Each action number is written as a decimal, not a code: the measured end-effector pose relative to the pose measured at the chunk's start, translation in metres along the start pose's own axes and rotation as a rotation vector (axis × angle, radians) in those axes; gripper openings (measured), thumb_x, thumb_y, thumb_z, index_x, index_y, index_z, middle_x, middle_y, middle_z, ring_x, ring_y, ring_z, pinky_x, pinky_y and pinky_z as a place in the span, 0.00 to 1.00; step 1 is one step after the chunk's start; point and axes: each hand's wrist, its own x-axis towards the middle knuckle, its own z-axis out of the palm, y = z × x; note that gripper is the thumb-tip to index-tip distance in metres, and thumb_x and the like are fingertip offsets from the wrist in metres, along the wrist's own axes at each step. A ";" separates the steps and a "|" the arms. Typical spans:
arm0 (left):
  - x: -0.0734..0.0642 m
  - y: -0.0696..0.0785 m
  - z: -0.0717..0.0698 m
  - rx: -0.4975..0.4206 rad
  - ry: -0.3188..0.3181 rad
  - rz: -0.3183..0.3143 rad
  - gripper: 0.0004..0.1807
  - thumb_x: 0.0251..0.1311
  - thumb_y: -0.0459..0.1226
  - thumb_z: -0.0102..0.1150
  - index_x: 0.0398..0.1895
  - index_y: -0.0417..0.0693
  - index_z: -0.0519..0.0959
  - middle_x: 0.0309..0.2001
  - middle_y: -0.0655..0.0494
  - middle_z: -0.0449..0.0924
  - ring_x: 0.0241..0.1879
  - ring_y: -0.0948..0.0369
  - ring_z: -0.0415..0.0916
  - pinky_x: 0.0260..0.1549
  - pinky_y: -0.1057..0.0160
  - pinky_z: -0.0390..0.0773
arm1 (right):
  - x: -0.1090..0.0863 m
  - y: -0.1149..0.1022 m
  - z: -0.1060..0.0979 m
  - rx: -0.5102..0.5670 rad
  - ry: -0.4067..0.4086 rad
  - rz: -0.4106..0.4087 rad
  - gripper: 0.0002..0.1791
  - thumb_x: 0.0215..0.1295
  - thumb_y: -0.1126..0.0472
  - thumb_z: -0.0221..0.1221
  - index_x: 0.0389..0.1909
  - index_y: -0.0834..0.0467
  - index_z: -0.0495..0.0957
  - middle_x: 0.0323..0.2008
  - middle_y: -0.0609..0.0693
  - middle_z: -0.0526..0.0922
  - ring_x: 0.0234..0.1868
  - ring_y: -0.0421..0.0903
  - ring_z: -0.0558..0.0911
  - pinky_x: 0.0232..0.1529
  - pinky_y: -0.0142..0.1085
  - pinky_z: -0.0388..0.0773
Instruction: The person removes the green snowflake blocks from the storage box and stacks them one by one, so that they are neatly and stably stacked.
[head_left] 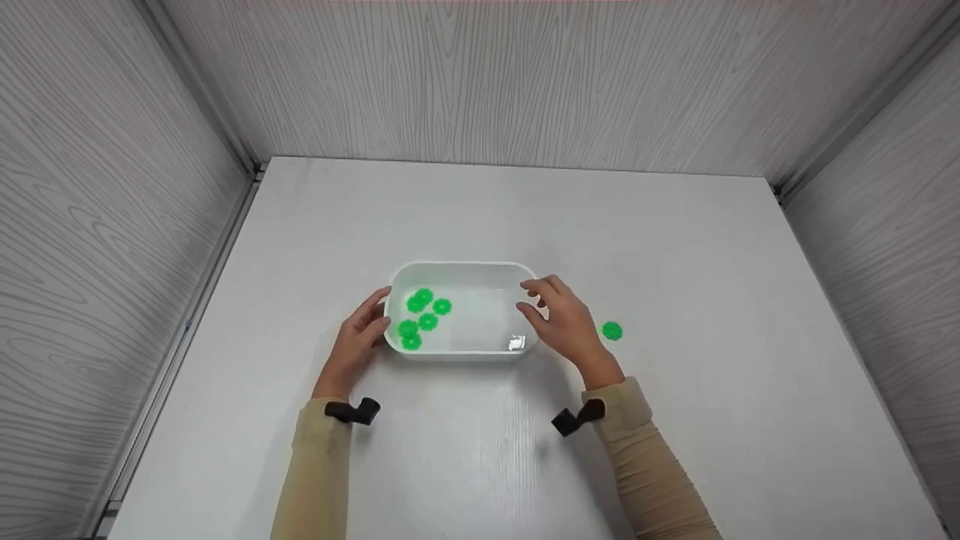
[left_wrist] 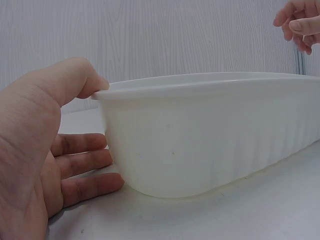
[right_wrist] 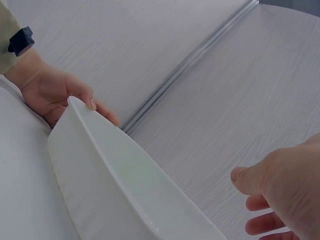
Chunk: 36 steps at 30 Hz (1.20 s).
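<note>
A white plastic tub (head_left: 480, 352) with rounded corners stands mid-table. My left hand (head_left: 360, 337) holds its left end. In the left wrist view the thumb lies on the rim and the fingertips (left_wrist: 95, 185) are against or close to the outer wall. Several green flower-shaped pieces (head_left: 428, 322) lie in the tub's left half, some overlapping. Over the tub's right end is my right hand (head_left: 561, 319), fingers loosely bent, with a gap between thumb and fingers and nothing held. One more green flower-shaped piece (head_left: 612, 331) lies on the table, right of that hand.
The white table (head_left: 480, 217) has a wood-grain panel (head_left: 480, 82) behind it and further panels at both sides. Metal rails (head_left: 191, 315) run along the left edge. Each wrist carries a small black camera mount (head_left: 579, 417) over a tan sleeve.
</note>
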 end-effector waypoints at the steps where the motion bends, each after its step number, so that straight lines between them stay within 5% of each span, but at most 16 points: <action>1: 0.000 0.000 0.000 0.000 0.000 0.002 0.26 0.67 0.37 0.48 0.69 0.57 0.62 0.62 0.42 0.66 0.57 0.47 0.67 0.46 0.59 0.74 | 0.001 -0.002 0.001 -0.004 -0.003 -0.007 0.15 0.60 0.62 0.62 0.48 0.58 0.75 0.39 0.51 0.76 0.36 0.49 0.79 0.36 0.36 0.76; 13: 0.011 -0.023 -0.006 -0.041 0.005 0.041 0.25 0.67 0.38 0.50 0.67 0.60 0.64 0.59 0.42 0.69 0.52 0.44 0.71 0.40 0.61 0.77 | 0.015 -0.014 0.024 -0.024 -0.016 -0.164 0.14 0.61 0.61 0.61 0.47 0.60 0.76 0.38 0.51 0.76 0.34 0.46 0.79 0.32 0.35 0.76; 22: 0.012 -0.026 -0.006 -0.015 0.010 0.056 0.25 0.66 0.42 0.51 0.67 0.62 0.64 0.58 0.44 0.70 0.52 0.47 0.71 0.42 0.60 0.76 | 0.022 -0.023 0.041 -0.009 -0.082 -0.213 0.13 0.61 0.60 0.61 0.46 0.58 0.76 0.38 0.51 0.75 0.33 0.45 0.78 0.33 0.33 0.75; 36: 0.011 -0.026 -0.005 -0.025 0.032 0.035 0.25 0.67 0.38 0.50 0.66 0.65 0.65 0.59 0.47 0.70 0.53 0.50 0.72 0.43 0.60 0.76 | 0.031 -0.028 0.069 0.051 -0.248 -0.129 0.14 0.62 0.58 0.60 0.48 0.57 0.76 0.40 0.51 0.75 0.37 0.48 0.79 0.36 0.35 0.75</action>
